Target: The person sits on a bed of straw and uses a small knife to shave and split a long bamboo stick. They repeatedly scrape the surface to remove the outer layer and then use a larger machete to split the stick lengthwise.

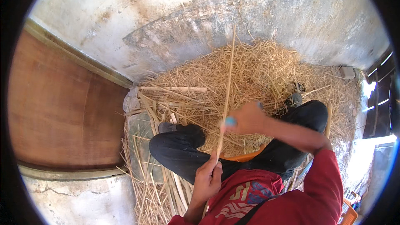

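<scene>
A long, thin, pale bamboo strip (229, 77) rises from my lap and leans up toward the wall. My left hand (207, 179) is closed around its lower end, near my waist. Beside the strip, higher up, my right hand (250, 118) is wrapped round a blue-ended tool (230, 121). Motion blurs the tool where it meets the strip, so I cannot make out its blade or exact kind. My two legs are bent apart, with the strip between them.
A deep heap of straw-coloured shavings (262, 64) covers the floor against the stained wall (208, 8). Loose strips (179, 189) lie by my left leg, on and near a grey slab (143, 131). A brown wooden panel (62, 112) stands left; an orange edge (243, 157) shows between my legs.
</scene>
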Tool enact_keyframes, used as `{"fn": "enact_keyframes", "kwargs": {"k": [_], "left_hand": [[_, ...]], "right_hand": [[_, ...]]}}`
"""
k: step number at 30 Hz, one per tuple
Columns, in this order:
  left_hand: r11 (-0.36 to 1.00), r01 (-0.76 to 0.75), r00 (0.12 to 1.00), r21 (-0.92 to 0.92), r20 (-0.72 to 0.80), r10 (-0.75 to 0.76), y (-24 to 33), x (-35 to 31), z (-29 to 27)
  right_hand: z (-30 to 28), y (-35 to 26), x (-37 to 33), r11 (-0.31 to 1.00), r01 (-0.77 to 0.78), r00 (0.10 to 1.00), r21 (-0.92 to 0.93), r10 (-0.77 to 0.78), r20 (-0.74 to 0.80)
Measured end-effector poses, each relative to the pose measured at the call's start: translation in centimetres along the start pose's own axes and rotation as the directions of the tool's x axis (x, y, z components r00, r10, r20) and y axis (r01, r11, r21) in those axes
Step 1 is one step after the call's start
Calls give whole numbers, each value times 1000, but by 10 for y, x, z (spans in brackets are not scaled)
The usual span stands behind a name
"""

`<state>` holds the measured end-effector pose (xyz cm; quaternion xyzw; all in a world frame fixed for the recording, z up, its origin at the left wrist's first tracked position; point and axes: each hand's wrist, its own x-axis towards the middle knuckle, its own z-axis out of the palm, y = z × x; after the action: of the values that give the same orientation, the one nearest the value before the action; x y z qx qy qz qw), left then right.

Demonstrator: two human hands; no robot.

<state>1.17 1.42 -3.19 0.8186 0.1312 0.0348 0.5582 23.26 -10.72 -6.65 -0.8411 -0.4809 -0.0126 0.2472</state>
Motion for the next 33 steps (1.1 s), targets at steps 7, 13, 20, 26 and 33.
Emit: {"fn": "enact_keyframes", "kwargs": {"k": [7,13,20,26,33], "left_hand": [[993,56,998,-105,15,-55,8,5,-5],[1000,-8,1000,-21,-17,8,3,7,-2],[995,-48,996,-82,71,54,-5,-6,6],[891,152,987,-428,113,-114,-8,3,-1],[593,378,926,-711,277,-258,-4,5,-2]], "right_hand": [[0,4,8,983,185,976,-15,-185,-112],[2,14,13,978,189,966,-84,-201,-165],[3,24,21,998,36,991,-55,-42,-126],[-2,-11,-3,993,114,993,24,-114,12],[-5,1,3,998,60,998,-29,-60,-18]]}}
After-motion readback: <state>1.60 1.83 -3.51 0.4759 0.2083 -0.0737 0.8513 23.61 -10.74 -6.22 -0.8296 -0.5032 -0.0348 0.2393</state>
